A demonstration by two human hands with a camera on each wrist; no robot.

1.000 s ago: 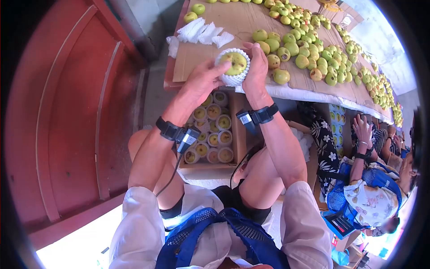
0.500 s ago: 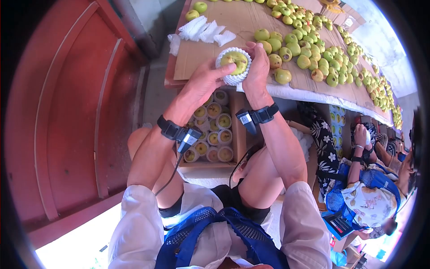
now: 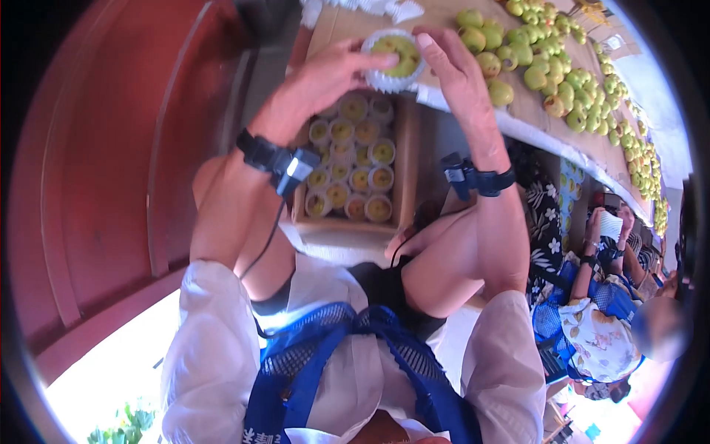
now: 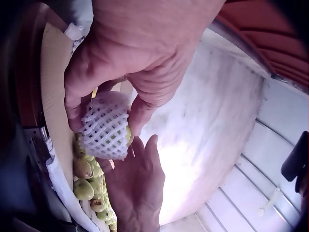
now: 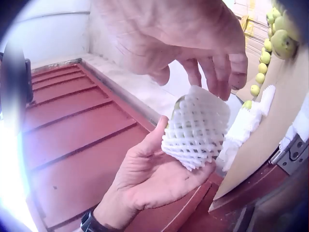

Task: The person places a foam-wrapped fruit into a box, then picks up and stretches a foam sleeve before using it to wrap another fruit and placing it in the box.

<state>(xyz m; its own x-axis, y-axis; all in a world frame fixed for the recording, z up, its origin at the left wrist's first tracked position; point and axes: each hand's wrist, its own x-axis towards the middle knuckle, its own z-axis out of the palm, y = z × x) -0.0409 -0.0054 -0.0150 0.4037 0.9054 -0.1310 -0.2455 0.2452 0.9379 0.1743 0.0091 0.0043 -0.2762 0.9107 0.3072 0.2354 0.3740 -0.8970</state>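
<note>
In the head view a yellow-green apple (image 3: 403, 55) with brown spots sits in a white foam net (image 5: 197, 126), its top bare. My left hand (image 3: 325, 78) grips it from the left, thumb over the top; the right wrist view shows the net resting on this hand's palm and fingers (image 5: 159, 176). My right hand (image 3: 462, 78) is beside the apple on the right, its fingers relaxed and fingertips close to the net's edge. Below the hands, a cardboard box (image 3: 408, 163) holds rows of netted apples (image 3: 340, 194).
Many loose apples (image 3: 580, 92) cover the cardboard-topped table (image 3: 344, 29). Spare foam nets (image 3: 405, 10) lie at its far left part. A red panelled door (image 3: 111, 148) stands to the left. At the right, another person (image 3: 599, 325) sits along the same table.
My right hand has come away from its cupping hold on the apple, toward the right. The head view has shifted, so the hands and table appear higher and the box shows more.
</note>
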